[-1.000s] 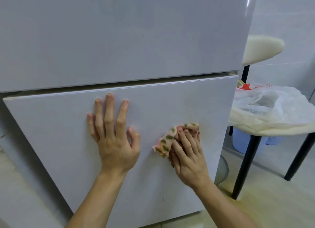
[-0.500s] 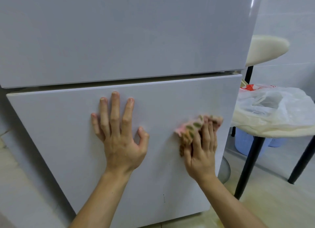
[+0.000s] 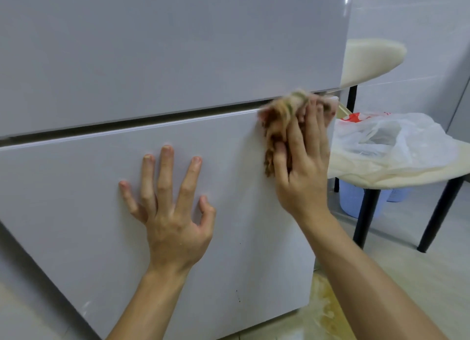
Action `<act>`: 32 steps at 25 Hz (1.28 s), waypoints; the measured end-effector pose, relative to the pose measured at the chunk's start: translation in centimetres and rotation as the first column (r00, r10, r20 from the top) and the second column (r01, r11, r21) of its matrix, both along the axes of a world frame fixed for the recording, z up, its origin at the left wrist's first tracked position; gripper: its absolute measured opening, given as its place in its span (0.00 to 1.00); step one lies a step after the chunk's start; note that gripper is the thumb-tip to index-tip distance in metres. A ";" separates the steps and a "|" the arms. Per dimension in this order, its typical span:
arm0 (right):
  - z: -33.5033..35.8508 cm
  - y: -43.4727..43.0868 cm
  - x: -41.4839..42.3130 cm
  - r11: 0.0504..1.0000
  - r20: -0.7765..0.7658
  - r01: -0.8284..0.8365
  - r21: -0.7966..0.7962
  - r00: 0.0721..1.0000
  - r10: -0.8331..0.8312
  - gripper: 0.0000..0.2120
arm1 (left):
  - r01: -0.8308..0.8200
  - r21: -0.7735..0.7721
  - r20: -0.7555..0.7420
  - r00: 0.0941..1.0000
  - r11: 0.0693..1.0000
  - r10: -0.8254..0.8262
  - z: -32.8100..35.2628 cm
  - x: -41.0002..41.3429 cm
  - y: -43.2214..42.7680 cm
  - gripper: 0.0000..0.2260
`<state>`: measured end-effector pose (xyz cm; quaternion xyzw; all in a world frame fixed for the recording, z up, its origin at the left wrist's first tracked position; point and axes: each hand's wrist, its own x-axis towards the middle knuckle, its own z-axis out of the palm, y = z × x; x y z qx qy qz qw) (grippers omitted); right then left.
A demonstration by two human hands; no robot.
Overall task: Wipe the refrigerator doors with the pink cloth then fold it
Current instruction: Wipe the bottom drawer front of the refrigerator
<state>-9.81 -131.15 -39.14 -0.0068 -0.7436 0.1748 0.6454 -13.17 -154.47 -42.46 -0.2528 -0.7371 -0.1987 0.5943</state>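
Nearest, the left hand [image 3: 175, 227] lies spread on the middle of the lower door [image 3: 76, 199], fingers straight and released, holding nothing. If it leans harder it may leave fresh prints on the gloss, and I judge the patch under the palm easy to miss. Low on the same door, toward its bottom right corner, a few dark specks [image 3: 238, 297] show; they could be left behind if the strokes run only along the top. Further up, the right hand [image 3: 302, 171] presses the pink cloth [image 3: 279, 118] against the door's top right corner, fingers laid flat over the bunched fabric rather than clenched. Whether the thumb hooks a fold I cannot tell, as the cloth is smeared by motion. Held mostly by pressure, the wad could slide off the right edge, or catch in the gap [image 3: 178, 116] beneath the upper door [image 3: 178, 47], and drop to the stained floor [image 3: 323, 309]. Beyond that edge a stool [image 3: 396, 179] carrying a plastic bag [image 3: 386, 136] stands just beside the refrigerator; a wide sweep might rap the knuckles on it or drag the bag.
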 end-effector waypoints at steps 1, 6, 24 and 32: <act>-2.5 0.1 -0.1 1.000 0.006 0.010 -0.023 1.000 -0.010 0.25 | -0.003 -0.001 0.000 1.000 1.000 0.003 0.0 0.0 0.0 0.27; -13.4 1.1 1.2 0.998 0.157 0.058 -0.005 0.986 -0.056 0.31 | 0.009 -0.010 0.025 1.000 1.000 -0.009 -1.1 0.1 0.2 0.28; -17.5 1.9 2.8 0.998 0.251 0.031 -0.047 0.968 -0.018 0.31 | -0.004 0.013 0.040 0.999 1.000 0.003 -1.5 0.1 1.0 0.29; -0.8 1.8 -1.1 0.993 -0.049 0.014 0.116 0.999 -0.009 0.27 | 0.002 -0.054 0.108 0.994 0.999 0.004 -1.1 0.7 0.1 0.31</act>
